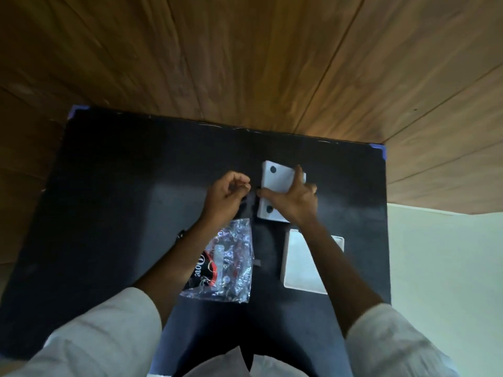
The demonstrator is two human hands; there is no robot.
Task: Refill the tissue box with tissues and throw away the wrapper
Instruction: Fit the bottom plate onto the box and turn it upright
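Observation:
A white tissue box (277, 178) lies upside down on the black table (114, 191), two dark round feet showing on its base. My right hand (292, 200) lies across it and grips it. Just left of the box, my left hand (226, 197) hovers with its fingers curled in and nothing visible in them. A crumpled clear plastic wrapper (226, 262) with red and black print lies nearer me, under my left forearm. A flat white panel (299, 262) lies nearer me on the right, partly hidden by my right forearm.
The black table has blue tape at its far corners (382, 152). Wooden flooring (245, 63) lies beyond the far edge, and a pale floor (446, 268) lies to the right of the table.

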